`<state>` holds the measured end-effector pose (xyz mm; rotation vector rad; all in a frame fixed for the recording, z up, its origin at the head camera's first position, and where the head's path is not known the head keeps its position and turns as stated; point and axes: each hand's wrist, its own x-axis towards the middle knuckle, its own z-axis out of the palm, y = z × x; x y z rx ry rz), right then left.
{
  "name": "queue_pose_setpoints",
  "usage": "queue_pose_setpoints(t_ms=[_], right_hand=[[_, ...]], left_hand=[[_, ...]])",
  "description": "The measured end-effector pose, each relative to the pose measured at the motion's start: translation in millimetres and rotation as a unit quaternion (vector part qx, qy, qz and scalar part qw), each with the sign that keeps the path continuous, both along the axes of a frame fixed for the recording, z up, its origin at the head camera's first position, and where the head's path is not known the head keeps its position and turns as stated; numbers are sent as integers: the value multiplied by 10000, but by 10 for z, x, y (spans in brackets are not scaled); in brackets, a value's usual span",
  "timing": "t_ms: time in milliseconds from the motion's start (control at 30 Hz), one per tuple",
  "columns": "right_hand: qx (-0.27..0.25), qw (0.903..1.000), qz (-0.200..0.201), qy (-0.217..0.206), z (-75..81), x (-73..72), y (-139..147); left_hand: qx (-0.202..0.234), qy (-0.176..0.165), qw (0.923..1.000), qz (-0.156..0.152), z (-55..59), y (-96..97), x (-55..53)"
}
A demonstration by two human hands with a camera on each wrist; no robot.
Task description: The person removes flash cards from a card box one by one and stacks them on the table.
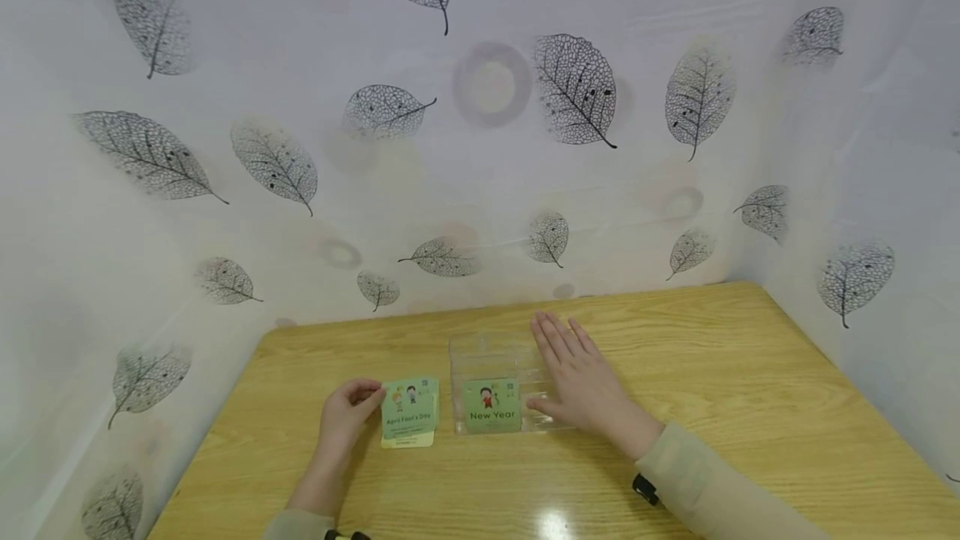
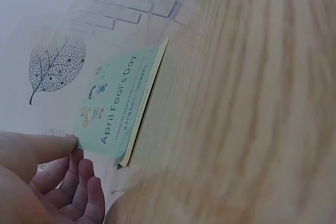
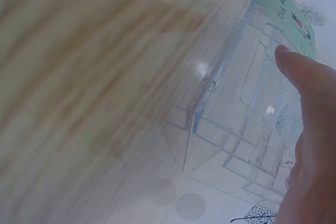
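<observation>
My left hand pinches the upper left corner of a green "April Fool's Day" card. That card lies on top of a small stack, with a yellow card showing below its lower edge. To the right stands a clear plastic holder with stepped walls. A green "New Year" card sits in the holder's left part. My right hand rests over the holder's right part, fingers straight and thumb spread toward the "New Year" card. Part of the holder is hidden under this hand.
The wooden table extends widely to the right and in front of the holder. Pale cloth with a leaf print hangs behind the table and along both sides.
</observation>
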<state>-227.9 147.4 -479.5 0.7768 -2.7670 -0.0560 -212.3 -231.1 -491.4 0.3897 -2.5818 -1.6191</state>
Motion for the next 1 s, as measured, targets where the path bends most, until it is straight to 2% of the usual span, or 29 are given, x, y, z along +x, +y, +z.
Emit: queue_pose_setpoints(t_ms=[267, 433, 633, 1000], right_hand=[[-107, 9999, 46, 119, -9, 2, 0], [-60, 10000, 17, 51, 16, 9, -3], [-45, 10000, 23, 63, 28, 17, -7], [46, 10000, -43, -23, 18, 7, -10]], left_hand=[[-16, -97, 9999, -58, -2, -26, -29], [-12, -67, 9999, -82, 5, -32, -38], [20, 35, 10000, -19, 2, -42, -45], [-138, 27, 9998, 129, 14, -38, -51]])
